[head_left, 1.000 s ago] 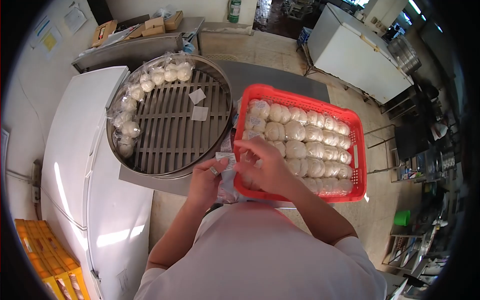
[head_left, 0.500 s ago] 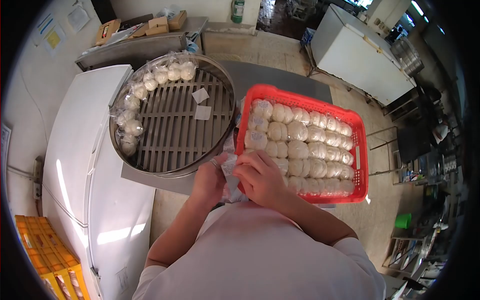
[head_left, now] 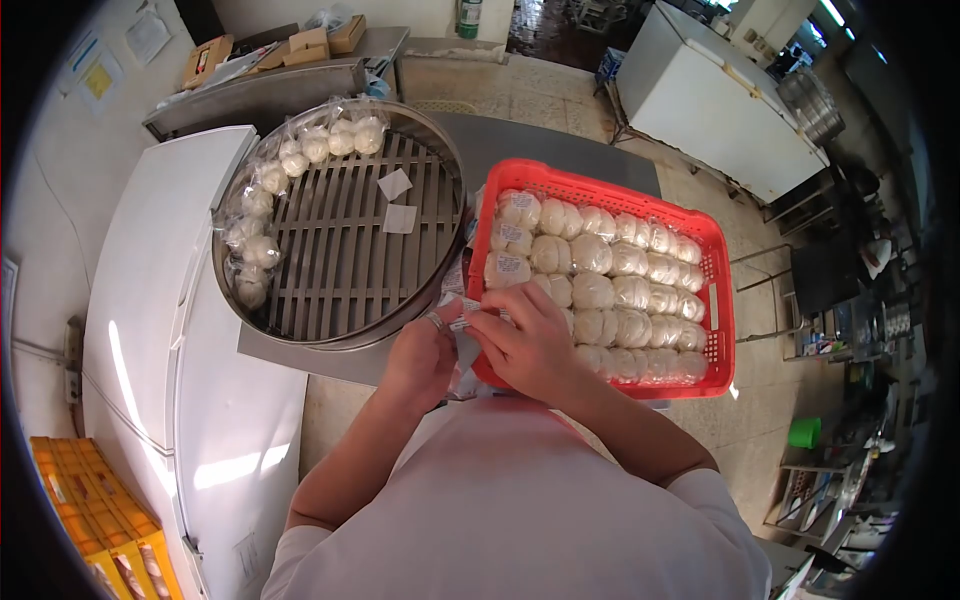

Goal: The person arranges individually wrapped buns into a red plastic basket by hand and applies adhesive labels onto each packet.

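My left hand (head_left: 422, 352) is closed on a strip of printed paper labels (head_left: 458, 312), in front of me between the steamer and the basket. My right hand (head_left: 528, 335) pinches at the same labels, with its fingertips close to my left thumb. The red plastic basket (head_left: 733, 330), just right of my hands, holds rows of white buns (head_left: 592, 255) in clear plastic. Printed labels lie on the packs at its left end. To the left, a round metal steamer tray (head_left: 345, 343) has bagged buns (head_left: 262, 250) along its left and far rim. Two small paper squares (head_left: 399, 219) rest on its slats.
Both containers stand on a grey metal table (head_left: 560, 150). A white refrigerator (head_left: 150, 280) lies at the left, with orange crates (head_left: 95, 490) below. Cardboard boxes (head_left: 307, 46) sit on the far bench. A white chest freezer (head_left: 700, 110) stands at the back right.
The label strip has tilted between my fingers, and more of its print faces up. Both hands stay close together. The whole view has shifted slightly.
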